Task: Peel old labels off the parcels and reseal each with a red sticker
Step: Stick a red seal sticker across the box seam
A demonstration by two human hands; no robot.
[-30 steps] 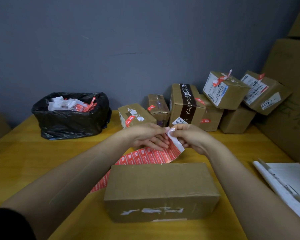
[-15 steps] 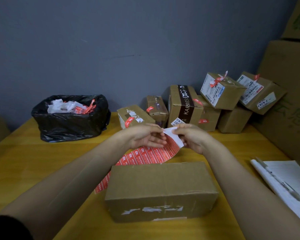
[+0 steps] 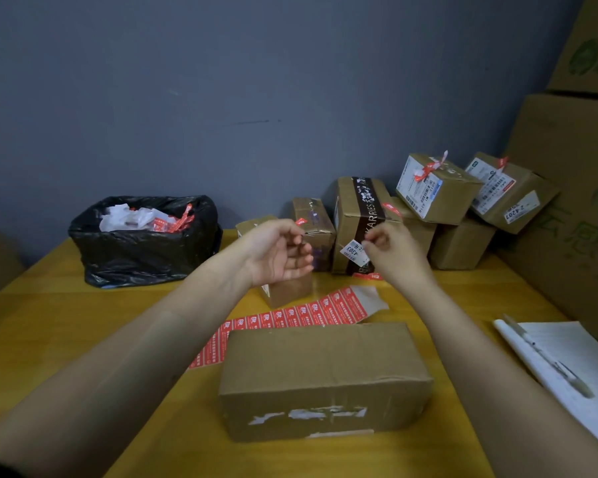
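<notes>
A brown parcel [image 3: 325, 377] lies in front of me, with torn white label remains on its near face. Behind it the strip of red stickers [image 3: 290, 317] lies flat on the yellow table [image 3: 66, 339], its bare white backing end to the right. My left hand [image 3: 277, 253] is raised above the strip, thumb and forefinger pinching a small red sticker [image 3: 301, 221]. My right hand [image 3: 390, 253] hovers level with it, a short gap away. Its fingers are curled and I see nothing in them.
A black bin bag [image 3: 142, 243] with white and red scraps stands at the back left. Several parcels [image 3: 366, 215] are stacked along the wall, some with red stickers. Large cartons [image 3: 573, 219] rise on the right. White paper with a pen [image 3: 553, 360] lies at the right edge.
Both hands have let go of the sticker strip, which has dropped flat onto the table. The hands have lifted and moved apart, the left one keeping a sticker.
</notes>
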